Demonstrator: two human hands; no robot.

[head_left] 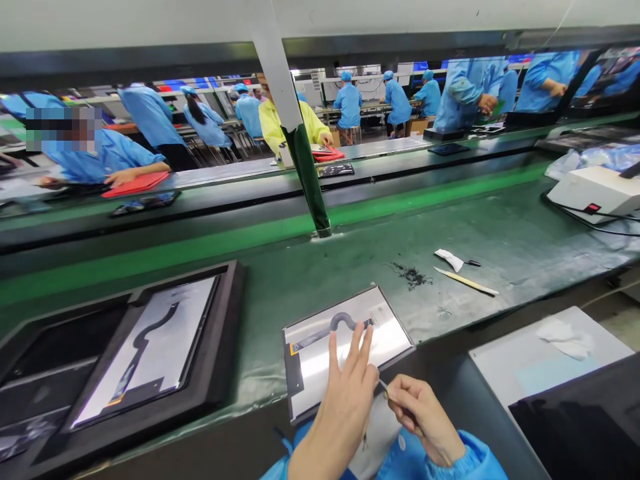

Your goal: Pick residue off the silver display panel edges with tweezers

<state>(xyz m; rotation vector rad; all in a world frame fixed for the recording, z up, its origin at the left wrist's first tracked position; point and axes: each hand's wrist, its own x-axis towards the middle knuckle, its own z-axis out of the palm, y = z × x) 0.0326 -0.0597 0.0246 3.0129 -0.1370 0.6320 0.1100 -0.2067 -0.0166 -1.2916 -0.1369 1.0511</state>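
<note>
My left hand lies with fingers stretched out over the silver back of a display panel, its fingertips near a dark curved flex cable. The panel rests at the bench's front edge and sticks out over it. Just right of it, my right hand is closed in a pinch on a thin metal-tipped tool. The tool's tip points at the panel's near edge, by my left thumb. Most of the tool is hidden in my fingers, so its exact kind does not show.
A black foam tray at left holds a similar panel. Black scraps, a yellow-handled blade and a white-wrapped tool lie at right. A post rises behind. Co-workers sit beyond the conveyor.
</note>
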